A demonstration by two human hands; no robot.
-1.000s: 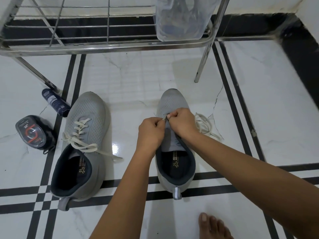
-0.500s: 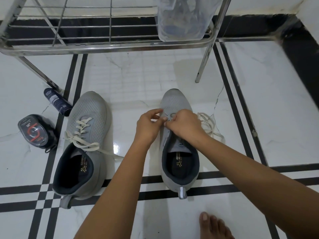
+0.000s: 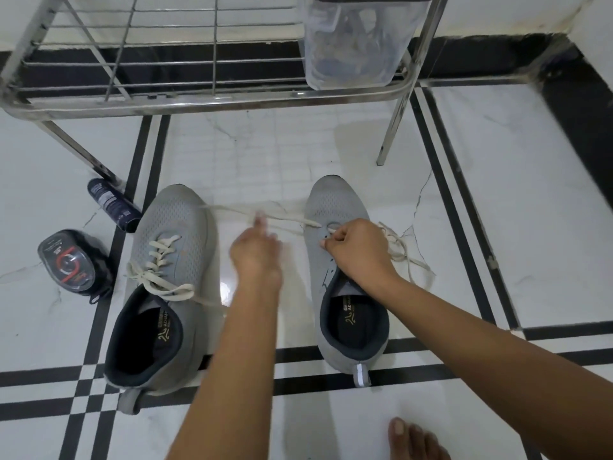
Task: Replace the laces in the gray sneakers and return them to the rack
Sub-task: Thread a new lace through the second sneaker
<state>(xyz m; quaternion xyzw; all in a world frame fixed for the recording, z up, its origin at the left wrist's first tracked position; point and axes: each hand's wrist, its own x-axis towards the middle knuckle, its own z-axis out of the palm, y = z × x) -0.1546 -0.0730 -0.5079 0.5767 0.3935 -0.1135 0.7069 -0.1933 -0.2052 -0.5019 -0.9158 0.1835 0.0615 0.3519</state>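
A bare foot (image 3: 411, 439) shows at the bottom edge on the tiled floor (image 3: 514, 200), and both forearms reach out from there to the right sneaker (image 3: 345, 293). Half a second ago both hands were bunched together over its lowest eyelets; now the left hand (image 3: 257, 250) has swung away to the left, blurred by the motion, and seems to pinch the lace (image 3: 282, 218), which stretches in a long line from the front eyelet across to the toe of the left sneaker (image 3: 166, 277). The right hand (image 3: 356, 250) stays on the right sneaker, its fingers curled and pinching the upper by the eyelets. I judge that the first eyelet is now threaded, with the rest of this shoe not yet laced; the left sneaker already carries crossed laces. More lace (image 3: 404, 257) lies tangled just beside the right sneaker. Left of the shoes sit a dark round tin (image 3: 71, 260) and a dark bottle (image 3: 112, 207). Beyond, the metal rack (image 3: 212, 97) holds a clear plastic box (image 3: 355, 44) of dark items that cannot be made out.
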